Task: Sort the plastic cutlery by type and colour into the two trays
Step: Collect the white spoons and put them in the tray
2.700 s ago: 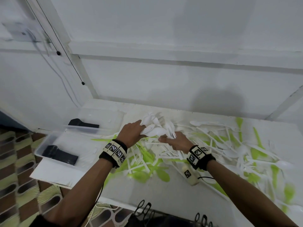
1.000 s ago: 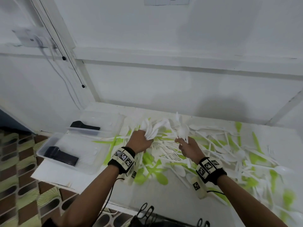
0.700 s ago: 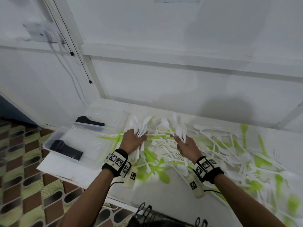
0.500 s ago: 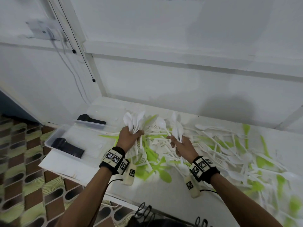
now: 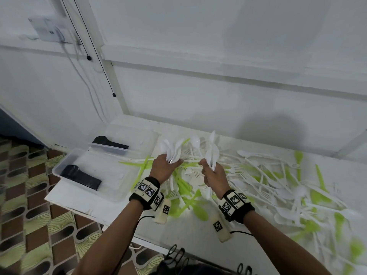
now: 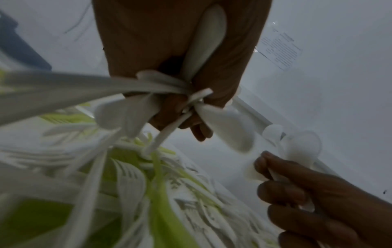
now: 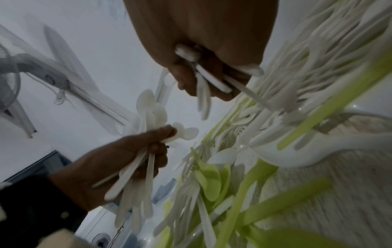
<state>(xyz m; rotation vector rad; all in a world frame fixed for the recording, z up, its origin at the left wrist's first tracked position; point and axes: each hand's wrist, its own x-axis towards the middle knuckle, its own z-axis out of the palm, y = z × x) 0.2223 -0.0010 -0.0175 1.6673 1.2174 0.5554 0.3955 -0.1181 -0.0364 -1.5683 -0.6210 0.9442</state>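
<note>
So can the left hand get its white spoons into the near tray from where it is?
Probably yes. The left hand grips its white spoons just right of the near tray, whose top is open; only black cutlery lies inside.

White plastic spoons (image 5: 172, 150), smooth, faint sheen; lime-green plastic cutlery (image 5: 200, 210), smooth, semi-matt; two clear plastic trays (image 5: 111, 191), glossy, at 9 o'clock; black plastic cutlery stack (image 5: 83, 177), satin; white tabletop (image 5: 190, 231), matt, slightly speckled

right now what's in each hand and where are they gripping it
The left hand grips a bunch of white spoons by their handles, bowls fanned upward. The right hand holds a smaller bunch of white spoons, also by the handles.
</note>
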